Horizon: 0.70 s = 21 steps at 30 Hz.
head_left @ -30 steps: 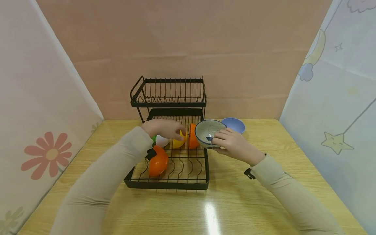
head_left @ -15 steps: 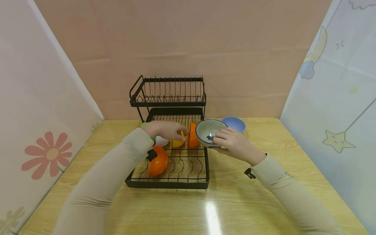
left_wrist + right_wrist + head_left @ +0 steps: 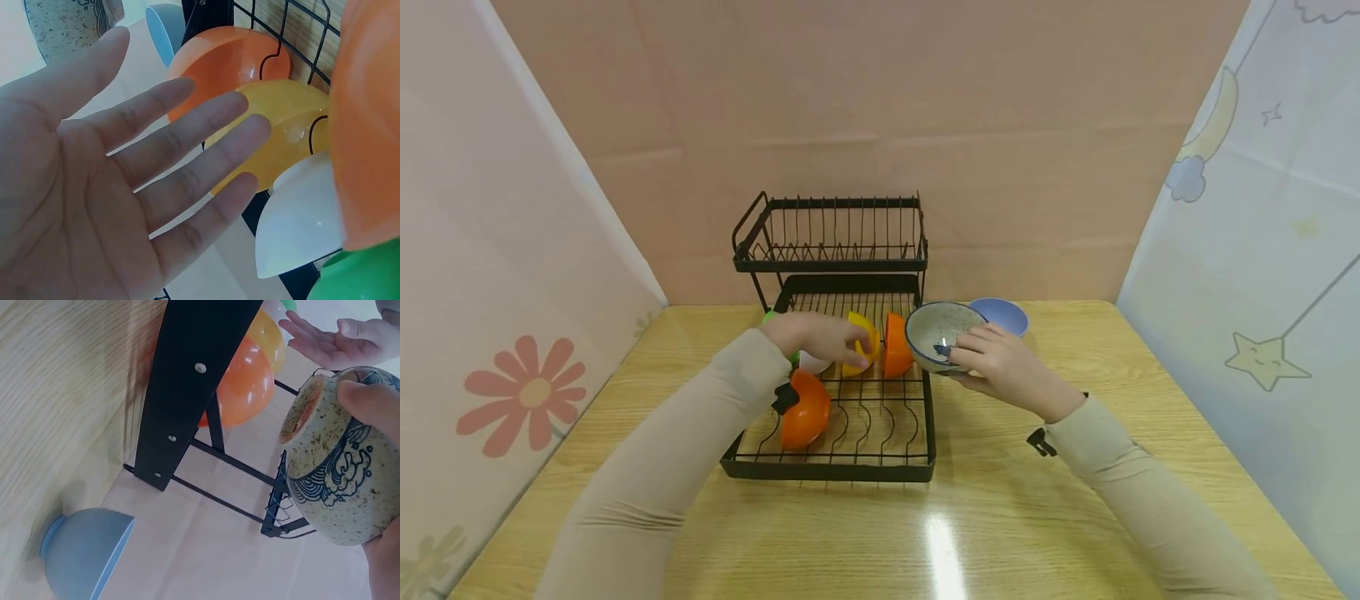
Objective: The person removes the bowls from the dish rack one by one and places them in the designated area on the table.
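My right hand (image 3: 1007,367) grips a speckled grey ceramic bowl (image 3: 942,333) by its rim, holding it at the right side of the black dish rack (image 3: 827,472). Its blue wave pattern and unglazed foot face the right wrist view. My left hand (image 3: 125,169) has its fingers straight and spread, empty, above the yellow bowl (image 3: 867,333). Right of that bowl an orange bowl (image 3: 897,348) stands on its side in the rack. A white bowl (image 3: 300,219) and a green bowl (image 3: 356,281) are partly hidden behind my left hand in the head view.
Another orange bowl (image 3: 805,417) leans in the rack's front row, under my left wrist. A blue bowl (image 3: 1000,317) stands on the wooden table (image 3: 1037,517) right of the rack. The upper rack tier (image 3: 831,265) rises at the back, near the backdrop.
My left hand has drawn slightly left, showing more of the yellow bowl. My right hand and the speckled bowl have shifted slightly right.
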Each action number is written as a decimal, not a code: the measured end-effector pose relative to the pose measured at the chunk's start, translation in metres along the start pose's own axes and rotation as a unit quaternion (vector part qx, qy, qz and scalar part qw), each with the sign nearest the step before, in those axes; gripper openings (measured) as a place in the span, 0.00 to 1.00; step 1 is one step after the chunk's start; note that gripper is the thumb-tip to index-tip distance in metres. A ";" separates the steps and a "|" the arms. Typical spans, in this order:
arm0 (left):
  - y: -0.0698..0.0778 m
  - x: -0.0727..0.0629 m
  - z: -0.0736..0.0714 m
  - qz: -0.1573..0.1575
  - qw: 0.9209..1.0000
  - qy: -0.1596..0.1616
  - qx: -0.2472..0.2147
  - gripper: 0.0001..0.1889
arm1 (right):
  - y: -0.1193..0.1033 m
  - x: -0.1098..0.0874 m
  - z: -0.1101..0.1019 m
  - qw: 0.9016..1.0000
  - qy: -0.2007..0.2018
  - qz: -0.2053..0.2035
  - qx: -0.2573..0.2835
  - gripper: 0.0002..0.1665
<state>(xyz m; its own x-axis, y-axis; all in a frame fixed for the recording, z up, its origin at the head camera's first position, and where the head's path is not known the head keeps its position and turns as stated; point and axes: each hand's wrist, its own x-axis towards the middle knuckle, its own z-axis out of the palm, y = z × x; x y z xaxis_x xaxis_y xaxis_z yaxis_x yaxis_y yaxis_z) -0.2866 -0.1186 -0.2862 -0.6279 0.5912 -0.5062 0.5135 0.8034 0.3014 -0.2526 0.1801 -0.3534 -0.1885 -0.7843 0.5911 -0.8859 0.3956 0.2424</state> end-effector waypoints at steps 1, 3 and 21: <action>0.000 0.000 0.000 0.000 1.000 0.000 0.000 0.25 | 0.001 -0.002 -0.001 1.000 0.001 0.003 0.000 0.18; 0.000 0.000 0.000 -0.001 1.000 0.000 -0.001 0.26 | 0.004 -0.005 -0.002 1.000 0.004 0.009 -0.001 0.18; -0.001 0.003 -0.001 0.002 1.000 0.002 -0.001 0.26 | 0.064 -0.024 -0.019 0.991 -0.036 0.126 -0.023 0.24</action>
<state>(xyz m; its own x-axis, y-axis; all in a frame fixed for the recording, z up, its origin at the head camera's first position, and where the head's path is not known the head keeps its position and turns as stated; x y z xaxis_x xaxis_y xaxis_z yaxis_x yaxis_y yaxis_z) -0.2896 -0.1179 -0.2867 -0.6273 0.5952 -0.5023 0.5150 0.8008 0.3057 -0.2969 0.2334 -0.3377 -0.4333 -0.6891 0.5809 -0.7866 0.6038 0.1296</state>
